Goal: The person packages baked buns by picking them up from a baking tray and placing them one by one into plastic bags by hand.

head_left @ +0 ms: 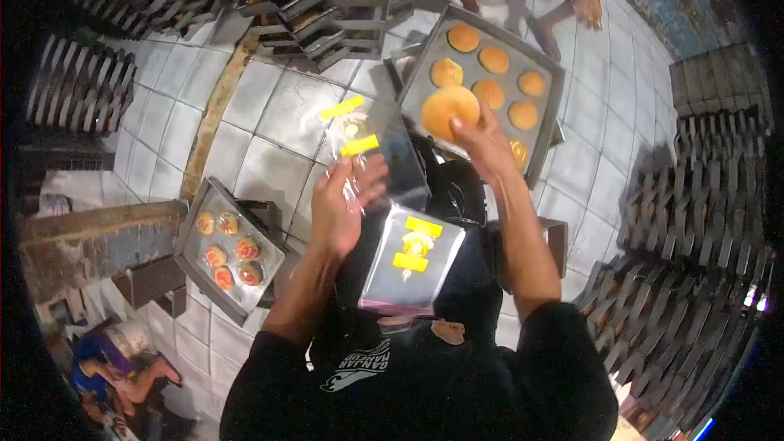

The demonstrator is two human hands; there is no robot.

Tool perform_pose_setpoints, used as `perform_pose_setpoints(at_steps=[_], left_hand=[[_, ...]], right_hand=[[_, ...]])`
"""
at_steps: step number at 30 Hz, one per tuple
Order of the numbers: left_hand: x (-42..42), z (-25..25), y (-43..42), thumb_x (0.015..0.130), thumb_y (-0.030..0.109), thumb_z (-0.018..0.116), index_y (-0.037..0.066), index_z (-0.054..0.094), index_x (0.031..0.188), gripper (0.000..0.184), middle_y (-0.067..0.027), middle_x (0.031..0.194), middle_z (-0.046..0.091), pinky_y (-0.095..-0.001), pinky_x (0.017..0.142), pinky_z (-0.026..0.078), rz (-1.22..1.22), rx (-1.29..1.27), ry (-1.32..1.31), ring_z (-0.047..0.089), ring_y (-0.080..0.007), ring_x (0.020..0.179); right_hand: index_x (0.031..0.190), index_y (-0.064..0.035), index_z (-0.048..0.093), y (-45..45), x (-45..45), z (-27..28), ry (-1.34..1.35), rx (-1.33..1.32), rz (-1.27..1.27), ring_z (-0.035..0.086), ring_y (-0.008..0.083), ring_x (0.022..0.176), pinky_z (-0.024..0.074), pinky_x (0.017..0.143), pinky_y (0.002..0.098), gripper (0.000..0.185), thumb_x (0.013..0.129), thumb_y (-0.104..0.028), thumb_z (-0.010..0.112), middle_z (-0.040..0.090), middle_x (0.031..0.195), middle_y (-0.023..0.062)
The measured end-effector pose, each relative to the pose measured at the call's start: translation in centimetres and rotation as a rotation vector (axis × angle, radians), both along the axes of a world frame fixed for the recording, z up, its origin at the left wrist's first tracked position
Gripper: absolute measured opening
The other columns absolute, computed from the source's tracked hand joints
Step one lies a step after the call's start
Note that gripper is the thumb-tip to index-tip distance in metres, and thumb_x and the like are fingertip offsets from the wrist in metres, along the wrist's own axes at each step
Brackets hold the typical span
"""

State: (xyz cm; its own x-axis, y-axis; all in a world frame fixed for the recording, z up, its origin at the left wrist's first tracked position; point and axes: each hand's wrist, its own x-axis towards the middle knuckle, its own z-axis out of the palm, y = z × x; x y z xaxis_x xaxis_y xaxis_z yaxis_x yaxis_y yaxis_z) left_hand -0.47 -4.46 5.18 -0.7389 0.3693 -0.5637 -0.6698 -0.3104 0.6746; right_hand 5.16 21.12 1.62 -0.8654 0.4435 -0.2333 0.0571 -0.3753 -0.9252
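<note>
A round bun is pinched between the right hand's thumb and fingers, over a metal tray of buns. The left hand pinches a clear, yellow-printed bag. Similar bags lie on the lap; another tray stands leftward.

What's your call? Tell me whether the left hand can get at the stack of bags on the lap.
Probably yes: the left hand is close to the stack of bags, and nothing visible covers it. That hand seems to hold a loose bag, though, so it may need freeing first.
</note>
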Motion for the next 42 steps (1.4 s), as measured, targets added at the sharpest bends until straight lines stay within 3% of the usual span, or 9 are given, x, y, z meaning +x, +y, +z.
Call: perform_pose_setpoints(at_steps=[4,6,8,12,18,23,28,36,42], left_hand=[[-2.4,-5.9,1.0,0.102,0.023,0.062,0.002,0.062,0.117,0.025,-0.0174,0.117,0.070,-0.0426,0.087,0.056,0.008,0.251,-0.102,0.069,-0.0294,0.108],[-1.3,-3.3,3.4,0.100,0.023,0.066,0.004,0.064,0.110,0.022,-0.0150,0.109,0.070,-0.0419,0.080,0.060,0.014,0.211,-0.170,0.070,-0.0281,0.098],[0.7,-1.0,5.0,0.099,0.025,0.067,0.004,0.062,0.113,0.025,-0.0129,0.108,0.069,-0.0434,0.082,0.060,-0.055,0.291,-0.143,0.070,-0.0282,0.097],[3.7,2.8,5.1,0.102,0.038,0.057,0.010,0.064,0.116,0.032,-0.0078,0.117,0.069,-0.0413,0.089,0.056,-0.185,0.304,-0.172,0.067,-0.0203,0.108],[3.2,0.8,0.6,0.103,0.034,0.052,0.008,0.062,0.125,0.036,-0.0087,0.118,0.070,-0.0437,0.101,0.052,-0.181,0.498,-0.182,0.066,-0.0243,0.110],[10.0,3.6,2.0,0.105,0.051,0.047,0.010,0.058,0.133,0.051,-0.0098,0.130,0.065,-0.0440,0.110,0.044,-0.008,0.218,0.208,0.060,-0.0273,0.122],[5.3,-1.2,4.8,0.106,0.046,0.049,0.009,0.059,0.128,0.044,-0.0085,0.122,0.065,-0.0427,0.105,0.047,0.048,0.458,0.132,0.062,-0.0251,0.114],[2.7,0.3,3.0,0.099,0.075,0.034,0.003,0.050,0.140,0.085,-0.0205,0.133,0.061,-0.0545,0.104,0.051,0.001,0.566,-0.161,0.060,-0.0392,0.120],[-0.4,-1.0,-1.1,0.106,0.064,0.027,0.004,0.051,0.138,0.072,-0.0206,0.134,0.060,-0.0524,0.102,0.053,0.017,0.427,-0.047,0.059,-0.0368,0.122]], right_hand=[[0.126,-0.0018,0.057,-8.7,6.5,8.5,0.032,0.224,0.038,0.064,0.0261,0.117,0.0516,0.100,0.0365,0.048,0.084,-0.004,0.078,0.065,0.123,0.0135],[0.121,-0.0034,0.059,-10.1,8.6,7.5,0.311,1.107,0.063,0.063,0.0340,0.119,0.0524,0.099,0.0390,0.049,0.076,0.004,0.076,0.063,0.124,0.0163],[0.114,-0.0037,0.060,-9.3,9.5,5.2,0.359,1.396,0.033,0.062,0.0399,0.117,0.0548,0.097,0.0453,0.052,0.065,0.014,0.072,0.059,0.123,0.0177],[0.107,-0.0028,0.062,-10.0,10.3,6.4,0.285,1.349,-0.216,0.063,0.0384,0.116,0.0523,0.100,0.0482,0.045,0.066,0.012,0.070,0.061,0.120,0.0163],[0.131,-0.0032,0.060,-15.2,9.8,5.0,0.221,1.341,0.100,0.056,0.0362,0.131,0.0311,0.118,0.0573,0.056,0.076,-0.001,0.073,0.063,0.134,0.0192],[0.134,0.0003,0.057,-14.0,8.3,6.3,0.179,1.508,0.055,0.052,0.0406,0.133,0.0279,0.120,0.0589,0.053,0.082,-0.005,0.067,0.060,0.135,0.0232],[0.131,-0.0028,0.059,-12.7,6.7,6.6,0.140,1.544,0.208,0.056,0.0376,0.130,0.0294,0.119,0.0597,0.046,0.086,-0.011,0.065,0.061,0.132,0.0215],[0.099,-0.0018,0.061,-14.1,9.5,10.0,0.141,1.059,0.424,0.067,0.0264,0.097,0.0533,0.082,0.0383,0.012,0.092,-0.007,0.069,0.068,0.106,0.0103],[0.092,-0.0031,0.059,-13.5,13.3,11.3,0.556,-0.194,1.136,0.061,0.0184,0.092,0.0494,0.080,0.0310,0.022,0.092,-0.016,0.077,0.064,0.098,0.0071]])
